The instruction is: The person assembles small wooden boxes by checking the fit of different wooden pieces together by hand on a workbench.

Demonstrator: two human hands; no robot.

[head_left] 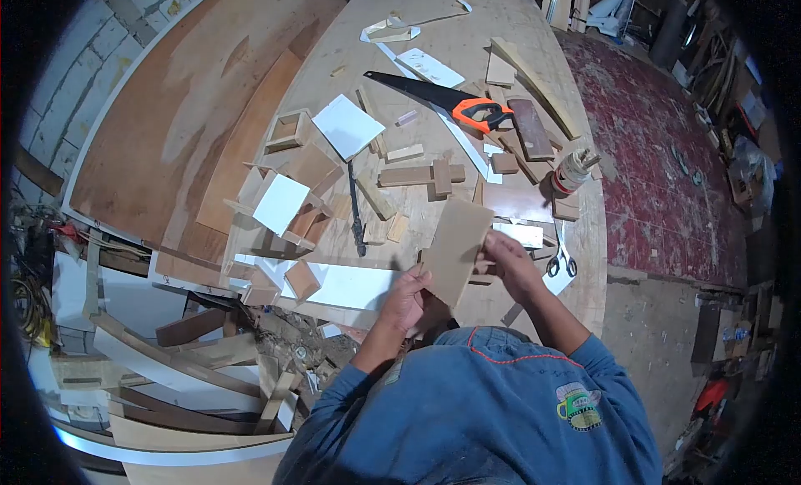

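Note:
A flat tan board (457,243), of wood or cardboard, is held up in front of my body, tilted above the near edge of the workbench. My left hand (406,297) is closed on its lower left edge, thumb on the face. At the right edge, my right hand (511,264) grips it with bent fingers, some of them hidden. Behind the board, partly covered, lie a white piece (519,234) and a brown glossy panel (517,201). Scissors with dark handles (561,260) rest to the right of my right hand.
A handsaw with an orange handle (480,113) lies among wood offcuts. A jar (574,169) stands at the bench's right edge. Small box-like wooden assemblies (282,203) and a white strip (350,285) are on the left. Large plywood sheets (175,118) lean beyond.

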